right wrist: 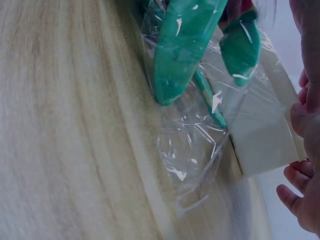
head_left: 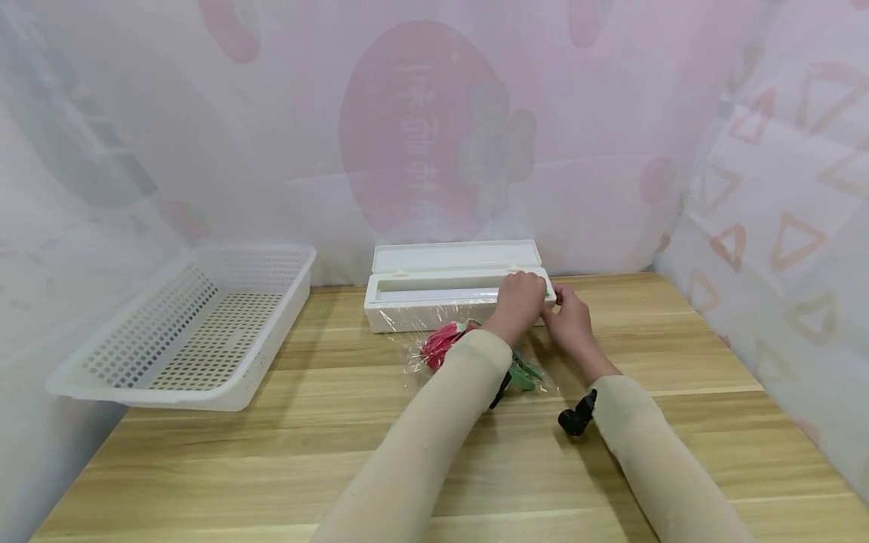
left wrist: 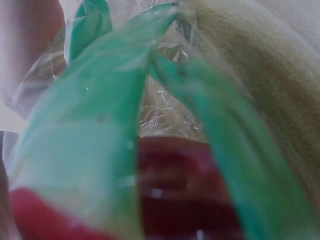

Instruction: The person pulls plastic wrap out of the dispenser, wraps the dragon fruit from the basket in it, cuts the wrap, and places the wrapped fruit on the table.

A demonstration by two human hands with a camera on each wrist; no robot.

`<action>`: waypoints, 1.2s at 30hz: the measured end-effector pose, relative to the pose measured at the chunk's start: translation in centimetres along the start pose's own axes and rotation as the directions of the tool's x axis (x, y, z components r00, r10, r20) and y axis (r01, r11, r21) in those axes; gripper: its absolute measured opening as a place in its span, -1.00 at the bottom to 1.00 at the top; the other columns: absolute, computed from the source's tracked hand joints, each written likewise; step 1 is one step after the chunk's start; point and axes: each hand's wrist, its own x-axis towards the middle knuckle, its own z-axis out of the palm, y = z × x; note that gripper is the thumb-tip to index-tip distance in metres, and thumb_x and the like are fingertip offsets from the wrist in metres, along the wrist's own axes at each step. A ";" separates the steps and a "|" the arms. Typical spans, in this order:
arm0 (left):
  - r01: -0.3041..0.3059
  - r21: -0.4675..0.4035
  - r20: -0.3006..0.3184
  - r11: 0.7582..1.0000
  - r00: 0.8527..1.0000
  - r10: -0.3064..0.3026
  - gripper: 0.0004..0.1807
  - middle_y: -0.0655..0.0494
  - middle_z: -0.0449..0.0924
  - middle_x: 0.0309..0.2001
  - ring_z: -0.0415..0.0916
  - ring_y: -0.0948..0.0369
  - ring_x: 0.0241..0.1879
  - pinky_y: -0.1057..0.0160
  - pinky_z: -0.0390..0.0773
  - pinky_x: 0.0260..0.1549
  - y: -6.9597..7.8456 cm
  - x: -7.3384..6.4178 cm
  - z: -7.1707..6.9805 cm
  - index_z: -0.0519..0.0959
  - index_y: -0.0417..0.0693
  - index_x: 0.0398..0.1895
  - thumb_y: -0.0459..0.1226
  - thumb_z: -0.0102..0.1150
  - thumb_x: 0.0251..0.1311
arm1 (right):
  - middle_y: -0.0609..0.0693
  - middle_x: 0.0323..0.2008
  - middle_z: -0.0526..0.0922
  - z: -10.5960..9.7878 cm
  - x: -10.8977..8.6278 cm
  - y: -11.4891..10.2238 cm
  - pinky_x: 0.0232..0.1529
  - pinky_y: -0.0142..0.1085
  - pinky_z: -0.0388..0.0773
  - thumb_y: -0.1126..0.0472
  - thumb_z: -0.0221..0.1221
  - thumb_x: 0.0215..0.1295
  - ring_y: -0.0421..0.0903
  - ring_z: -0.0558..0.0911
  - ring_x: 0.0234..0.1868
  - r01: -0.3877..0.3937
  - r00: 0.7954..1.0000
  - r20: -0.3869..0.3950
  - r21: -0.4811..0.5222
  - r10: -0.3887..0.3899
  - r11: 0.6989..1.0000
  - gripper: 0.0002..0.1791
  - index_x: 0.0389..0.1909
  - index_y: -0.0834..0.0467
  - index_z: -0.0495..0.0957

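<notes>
A long white case [head_left: 434, 317] stands at the back of the table with its lid [head_left: 456, 256] raised. My left hand [head_left: 520, 302] reaches over the case's front right part, its knuckles up and its fingertips hidden. My right hand [head_left: 572, 320] holds the case's right end, where the right wrist view shows digits [right wrist: 295, 177] around the corner. A speck of green shows between the hands in the head view. In front of the case lies a red flower [head_left: 441, 343] with green leaves [right wrist: 187, 55], inside clear plastic wrapping [right wrist: 195, 145], partly under my left forearm.
A white perforated basket [head_left: 247, 377] stands at the table's left side. The wooden table [head_left: 380, 452] backs onto a pale printed curtain [head_left: 577, 188], with curtains along both sides. A small black device [head_left: 577, 417] sits at my right wrist, close over the table.
</notes>
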 end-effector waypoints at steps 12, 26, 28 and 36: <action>-0.003 0.009 0.026 1.000 1.000 0.003 -0.78 0.15 0.64 -0.18 0.57 0.18 -0.20 0.22 0.57 -0.22 0.1 -0.2 -0.3 0.63 0.00 -0.09 -0.13 0.09 0.37 | 0.29 0.14 0.51 -0.1 0.2 0.3 0.19 -0.01 0.38 0.23 0.20 0.33 0.17 0.47 0.18 0.003 1.000 0.002 0.030 -0.003 1.000 -0.50 0.21 0.36 0.38; 0.016 0.056 0.044 0.998 0.999 -0.019 -0.72 0.13 0.59 -0.12 0.53 0.20 -0.14 0.25 0.53 -0.12 0.4 -0.5 0.1 0.57 -0.04 0.02 -0.12 -0.04 0.45 | 0.28 0.12 0.52 0.0 0.2 0.5 0.18 -0.02 0.40 0.24 0.21 0.33 0.17 0.48 0.18 0.014 1.000 -0.006 0.035 -0.014 0.999 -0.52 0.19 0.37 0.40; 0.021 0.063 0.047 0.998 0.999 -0.024 -0.72 0.13 0.59 -0.12 0.53 0.20 -0.13 0.25 0.53 -0.12 0.3 -0.5 0.1 0.56 -0.04 0.02 -0.12 -0.04 0.45 | 0.29 0.13 0.52 0.0 0.2 0.5 0.18 -0.02 0.40 0.24 0.21 0.33 0.17 0.48 0.17 0.016 1.000 -0.003 0.032 -0.016 0.999 -0.52 0.20 0.37 0.40; 0.046 0.054 0.080 0.997 0.996 -0.050 -0.68 0.14 0.57 -0.10 0.50 0.21 -0.12 0.26 0.51 -0.13 -0.4 -1.1 -0.1 0.53 -0.01 0.04 -0.05 0.08 0.37 | 0.30 0.14 0.50 0.3 0.3 0.5 0.20 -0.04 0.38 0.17 0.26 0.31 0.17 0.48 0.18 -0.017 1.000 0.006 0.039 0.017 0.999 -0.46 0.20 0.37 0.37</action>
